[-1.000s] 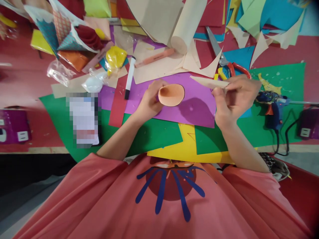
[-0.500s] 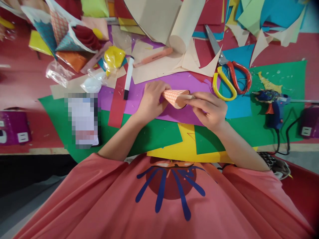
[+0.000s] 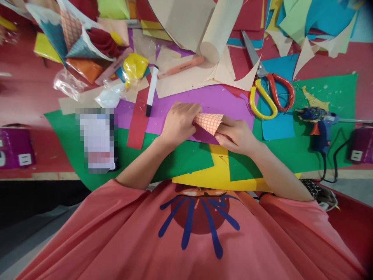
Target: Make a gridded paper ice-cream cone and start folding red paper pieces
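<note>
A small paper cone (image 3: 209, 122) with an orange-and-white grid pattern is held over the purple sheet (image 3: 227, 97). My left hand (image 3: 181, 122) is closed around its narrow end. At the wide end is my right hand (image 3: 239, 136), its fingers gripping the rim, with some fingertips hidden inside or behind the paper. Under my forearms lie the green sheet (image 3: 186, 159) and a yellow sheet (image 3: 220, 182). A red paper strip (image 3: 136, 126) and a white marker with a black end (image 3: 152, 91) are left of my left hand.
Scissors (image 3: 271, 93) with yellow and red handles lie at the right, near a blue glue gun (image 3: 322, 130) with a cord. A phone (image 3: 99, 144) rests at the left. Patterned paper cones (image 3: 84, 44), clay packets (image 3: 135, 66) and a cream paper roll (image 3: 220, 33) crowd the back.
The cone has turned, so its patterned outside faces me instead of its opening. My right hand has moved slightly left and down, its fingers now at the wide rim.
</note>
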A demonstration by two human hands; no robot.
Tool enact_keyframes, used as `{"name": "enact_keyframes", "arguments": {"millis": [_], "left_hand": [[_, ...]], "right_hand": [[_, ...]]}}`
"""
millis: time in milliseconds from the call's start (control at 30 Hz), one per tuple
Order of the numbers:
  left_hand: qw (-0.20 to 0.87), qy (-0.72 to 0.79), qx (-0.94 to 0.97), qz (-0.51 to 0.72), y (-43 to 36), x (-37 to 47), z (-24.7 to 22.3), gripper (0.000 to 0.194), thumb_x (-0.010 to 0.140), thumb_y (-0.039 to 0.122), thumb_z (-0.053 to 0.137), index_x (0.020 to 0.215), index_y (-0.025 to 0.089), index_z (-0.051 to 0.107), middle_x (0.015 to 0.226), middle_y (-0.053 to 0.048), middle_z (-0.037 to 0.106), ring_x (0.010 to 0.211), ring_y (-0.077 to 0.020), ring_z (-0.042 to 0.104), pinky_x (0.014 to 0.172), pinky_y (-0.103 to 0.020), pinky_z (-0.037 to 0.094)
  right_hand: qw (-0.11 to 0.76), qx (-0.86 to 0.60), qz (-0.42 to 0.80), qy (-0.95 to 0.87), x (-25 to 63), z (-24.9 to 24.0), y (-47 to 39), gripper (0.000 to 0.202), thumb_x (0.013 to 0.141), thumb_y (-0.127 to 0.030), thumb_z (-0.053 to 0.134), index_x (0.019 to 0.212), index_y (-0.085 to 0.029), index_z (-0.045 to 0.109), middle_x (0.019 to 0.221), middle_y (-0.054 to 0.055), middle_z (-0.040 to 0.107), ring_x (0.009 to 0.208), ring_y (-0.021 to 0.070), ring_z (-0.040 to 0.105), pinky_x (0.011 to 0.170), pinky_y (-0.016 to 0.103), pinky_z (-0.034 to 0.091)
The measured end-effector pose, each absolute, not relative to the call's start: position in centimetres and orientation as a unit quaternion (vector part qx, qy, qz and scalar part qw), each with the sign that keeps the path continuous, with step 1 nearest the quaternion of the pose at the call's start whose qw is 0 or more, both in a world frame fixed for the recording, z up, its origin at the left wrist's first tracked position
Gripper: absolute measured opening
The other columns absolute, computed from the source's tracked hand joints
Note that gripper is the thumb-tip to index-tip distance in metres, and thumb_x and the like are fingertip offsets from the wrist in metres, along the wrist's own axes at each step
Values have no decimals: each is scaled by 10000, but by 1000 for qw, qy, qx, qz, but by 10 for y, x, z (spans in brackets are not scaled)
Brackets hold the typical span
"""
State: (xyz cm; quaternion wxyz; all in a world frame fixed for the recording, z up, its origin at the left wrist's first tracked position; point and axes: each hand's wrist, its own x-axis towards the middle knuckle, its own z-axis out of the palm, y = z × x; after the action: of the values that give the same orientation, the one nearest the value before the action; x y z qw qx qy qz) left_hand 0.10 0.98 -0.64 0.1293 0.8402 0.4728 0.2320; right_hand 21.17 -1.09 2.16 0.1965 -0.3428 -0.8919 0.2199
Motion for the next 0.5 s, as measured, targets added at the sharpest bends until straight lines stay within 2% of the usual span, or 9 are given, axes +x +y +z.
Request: {"name": "enact_keyframes", "arguments": {"millis": [133, 367, 500], "left_hand": [[116, 477, 839, 234, 10, 1, -6, 170, 649, 58, 490, 718, 210, 462, 610, 5, 526, 598, -174, 517, 624, -308, 328], [127, 485, 831, 241, 9, 1, -6, 156, 695, 67, 475, 717, 221, 467, 593, 0, 526, 584, -186, 523, 628, -328, 356], [142, 492, 820, 254, 8, 0, -3, 142, 713, 81, 503, 698, 215, 455, 577, 10, 516, 555, -166, 508, 607, -321, 361]], "right_hand": [[169, -333, 264, -890, 213, 23, -12, 408, 940, -337, 338, 1028, -126, 675, 1176, 132, 662, 804, 196, 656, 640, 292, 458], [169, -332, 291, -881, 210, 26, -14, 399, 949, -349, 341, 1061, -130, 655, 1208, 136, 659, 933, 234, 673, 710, 313, 519], [208, -329, 256, -885, 210, 25, -14, 365, 933, -304, 366, 1066, -133, 659, 1209, 134, 664, 813, 200, 681, 610, 296, 514]]}}
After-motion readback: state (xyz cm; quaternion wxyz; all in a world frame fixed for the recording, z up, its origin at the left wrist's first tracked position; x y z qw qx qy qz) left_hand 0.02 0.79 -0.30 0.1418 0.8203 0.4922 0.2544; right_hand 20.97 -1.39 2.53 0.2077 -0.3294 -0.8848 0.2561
